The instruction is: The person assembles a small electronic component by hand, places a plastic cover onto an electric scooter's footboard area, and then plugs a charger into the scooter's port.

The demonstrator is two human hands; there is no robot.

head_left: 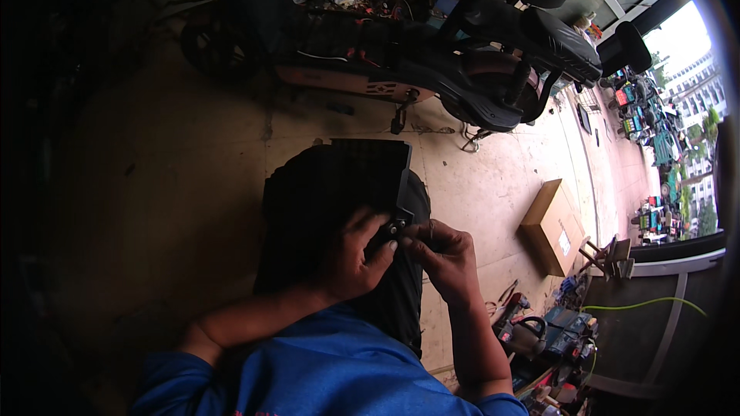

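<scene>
A black flat plate or bracket lies across my dark-trousered lap, with small silver bolt-like fittings at its lower right corner. My left hand grips the plate's lower end, thumb beside the fittings and fingers curled over the dark part. My right hand has thumb and index finger pinched at the right side of the fittings; whatever small piece sits between them is too small to make out.
A black electric scooter stands across the floor ahead, near assorted clutter. A cardboard box lies at right, above a wooden stool and piled tools. Parked scooters show through the doorway.
</scene>
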